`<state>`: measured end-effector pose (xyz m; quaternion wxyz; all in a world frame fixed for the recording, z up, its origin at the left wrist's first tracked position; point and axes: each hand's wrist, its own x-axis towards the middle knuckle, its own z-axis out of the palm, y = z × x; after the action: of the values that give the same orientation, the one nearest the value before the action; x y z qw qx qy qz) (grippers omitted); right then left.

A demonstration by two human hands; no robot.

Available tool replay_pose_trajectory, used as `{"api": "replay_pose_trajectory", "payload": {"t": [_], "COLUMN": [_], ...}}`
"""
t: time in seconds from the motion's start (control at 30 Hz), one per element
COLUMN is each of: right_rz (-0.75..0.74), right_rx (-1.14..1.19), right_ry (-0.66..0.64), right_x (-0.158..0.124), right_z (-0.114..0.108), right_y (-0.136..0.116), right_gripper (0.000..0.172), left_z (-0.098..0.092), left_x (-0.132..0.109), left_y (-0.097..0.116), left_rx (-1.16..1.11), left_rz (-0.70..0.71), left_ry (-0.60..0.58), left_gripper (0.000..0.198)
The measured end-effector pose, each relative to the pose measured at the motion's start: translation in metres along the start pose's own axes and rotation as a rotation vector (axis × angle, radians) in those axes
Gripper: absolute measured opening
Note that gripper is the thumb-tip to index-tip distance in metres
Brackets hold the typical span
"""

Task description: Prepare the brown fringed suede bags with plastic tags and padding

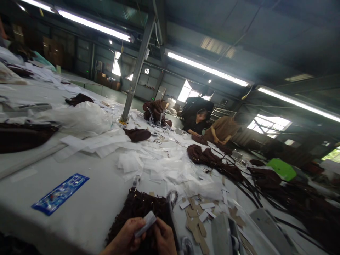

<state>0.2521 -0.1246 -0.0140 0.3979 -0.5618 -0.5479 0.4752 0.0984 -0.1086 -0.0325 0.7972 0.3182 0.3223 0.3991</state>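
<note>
Low in the view, a dark brown bag (pixel 140 203) with metal rings and a ruffled edge lies on the white table. Over it, my left hand (pixel 129 233) is closed around a small, pale, flat strip (pixel 146 224), which looks like a folded paper or plastic piece. My right hand (pixel 165 236) is close beside the strip's other end, its fingers bent and pressed together over the bag. What those fingers grip is hidden. A clear-wrapped strap or handle (pixel 172 198) curves up at the bag's right side.
A blue printed packet (pixel 61 194) lies at left on the table (pixel 87 198). White sheets (pixel 159 164) and cardboard scraps (pixel 196 219) are scattered around. More brown bags (pixel 212 159) with long straps extend right. Two people (pixel 220 129) work across the table. A metal post (pixel 139 67) rises behind.
</note>
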Motion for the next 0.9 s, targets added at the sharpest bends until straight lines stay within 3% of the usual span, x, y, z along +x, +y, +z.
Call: {"api": "replay_pose_trajectory", "payload": {"t": [0.1,0.2,0.33,0.47,0.7,0.8,0.9], "right_rz": [0.079,0.058,0.022,0.010,-0.013,-0.029,-0.046], "right_rx": [0.003,-0.061,-0.086,-0.089,-0.186,-0.284,-0.485], "right_ry": [0.094,0.209,0.279,0.273,0.338,0.451,0.818], "right_x": [0.005,0.008,0.008,0.009,0.000,-0.025,-0.069], "right_z": [0.004,0.012,0.015,0.009,0.018,-0.009,-0.077], "right_y": [-0.002,-0.005,-0.006,-0.003,-0.009,-0.020,-0.031], "right_gripper": [0.061,0.053,0.045,0.046,0.052,0.055,0.059], "left_z": [0.003,0.006,0.002,-0.003,0.003,0.001,-0.003], "left_x": [0.004,0.003,-0.005,-0.010,-0.013,-0.019,-0.022], "left_y": [-0.011,-0.016,-0.018,-0.022,-0.023,-0.025,-0.027], "left_rx": [0.148,0.264,0.205,0.072,0.191,0.212,0.223], "left_rz": [0.129,0.221,0.147,0.050,0.103,0.136,0.120], "left_ry": [0.019,0.009,-0.037,0.062,0.151,0.175,0.171], "left_gripper": [0.052,0.053,0.050,0.054,0.053,0.053,0.051]}}
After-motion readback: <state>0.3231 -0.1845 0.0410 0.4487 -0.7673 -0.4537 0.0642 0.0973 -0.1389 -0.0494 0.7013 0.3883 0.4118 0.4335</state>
